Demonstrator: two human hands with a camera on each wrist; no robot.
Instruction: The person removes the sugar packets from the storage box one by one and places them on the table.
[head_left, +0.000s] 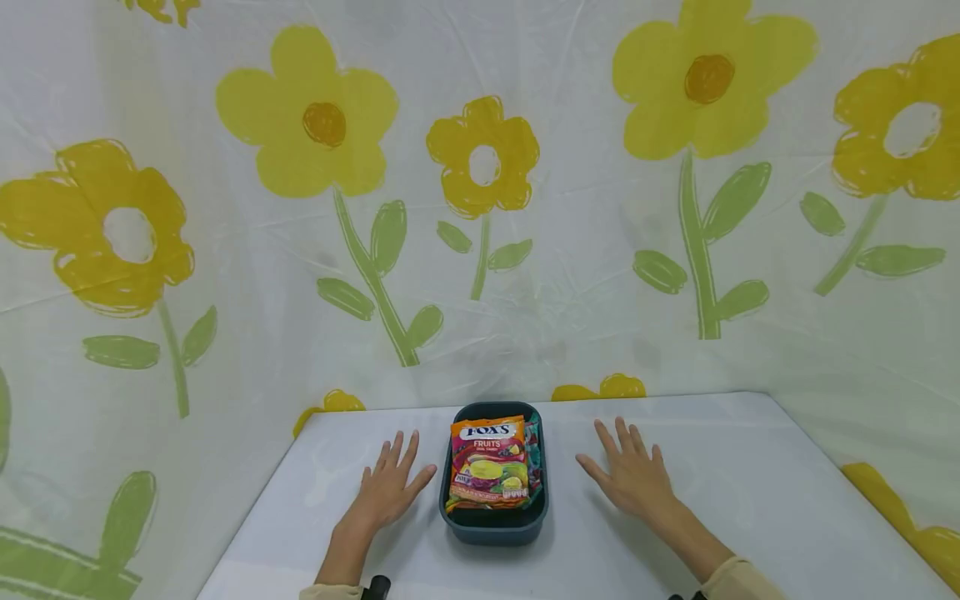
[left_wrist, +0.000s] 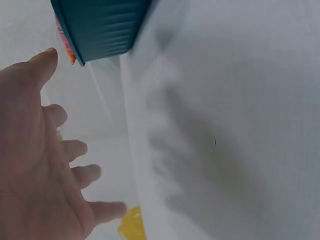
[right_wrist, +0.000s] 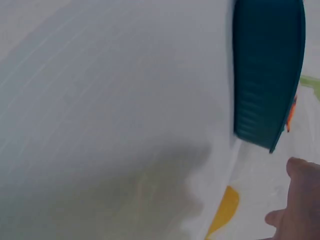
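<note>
A dark teal plastic bin point(head_left: 491, 534) stands on the white table between my two hands. In it lies an orange and pink bag of Fox's fruit candy point(head_left: 489, 467), with a teal wrapper point(head_left: 534, 458) partly hidden along its right side. My left hand point(head_left: 388, 487) hovers over the table to the left of the bin, fingers spread, holding nothing. On the other side, my right hand point(head_left: 633, 477) is likewise spread and apart from the bin. Both wrist views show the bin's ribbed side wall point(left_wrist: 107, 27) near the thumb.
The white table point(head_left: 585, 558) carries the bin and meets a white cloth backdrop point(head_left: 525, 350) printed with yellow flowers at its back edge. More of this cloth hangs along the left and right sides.
</note>
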